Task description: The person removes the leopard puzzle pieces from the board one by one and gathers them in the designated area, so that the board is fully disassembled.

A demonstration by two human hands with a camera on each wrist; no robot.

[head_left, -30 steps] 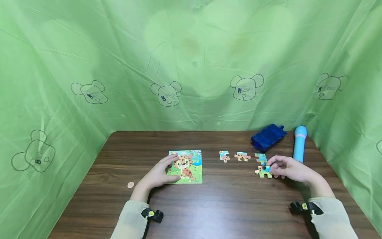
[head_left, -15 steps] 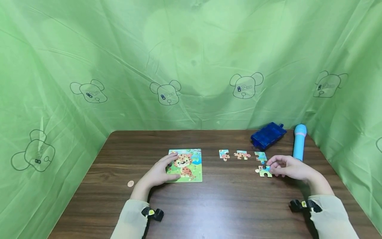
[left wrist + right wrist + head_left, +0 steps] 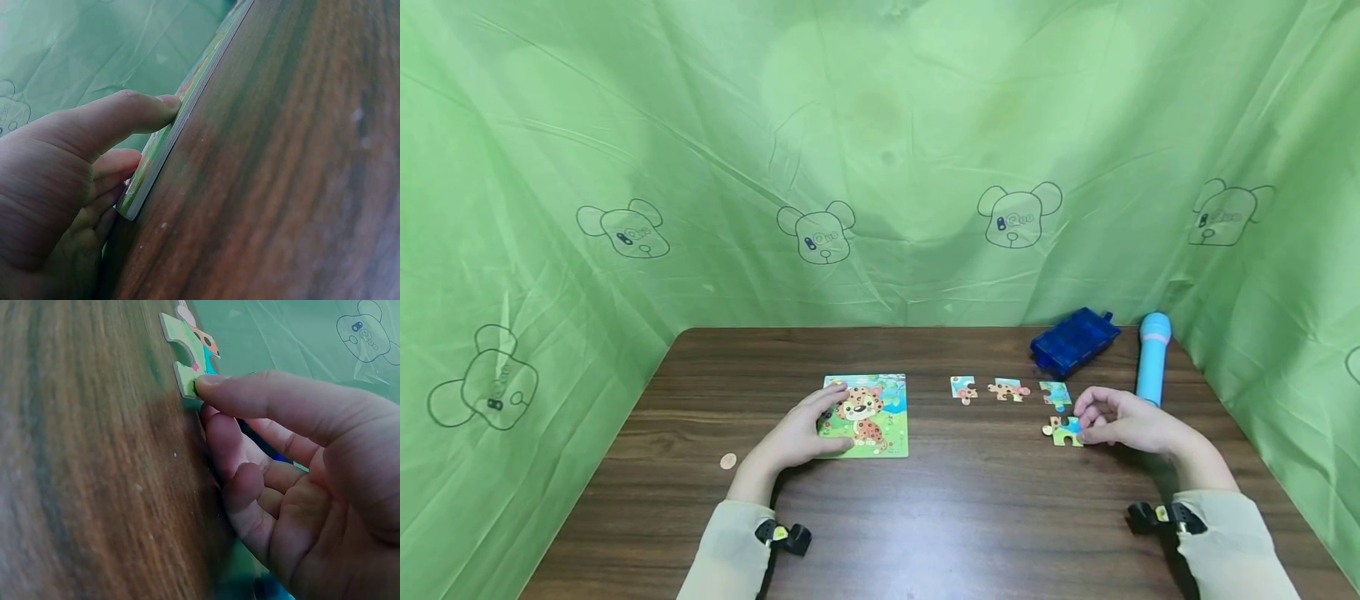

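Observation:
A square picture board (image 3: 880, 429) with a spotted cub on green and blue lies left of centre. My left hand (image 3: 799, 432) rests at its left side, thumb on the near edge; the left wrist view shows the thumb (image 3: 150, 112) touching its top face. On the right, my right hand (image 3: 1123, 423) pinches the right side of a green and blue puzzle piece (image 3: 1064, 432). In the right wrist view the thumb lies over that piece (image 3: 187, 378), with the other fingers curled below. Part of the piece is hidden by the fingers.
Three loose puzzle pieces lie in a row behind: one at left (image 3: 964, 389), a middle one (image 3: 1008, 389) and a blue-green one (image 3: 1056, 395). Farther back are a dark blue plastic box (image 3: 1075, 342) and a light blue microphone-shaped object (image 3: 1152, 360). A small round disc (image 3: 727, 461) lies at left.
My right hand and the pinched piece have shifted very slightly, the piece turning a little. The left hand and the board stay in place.

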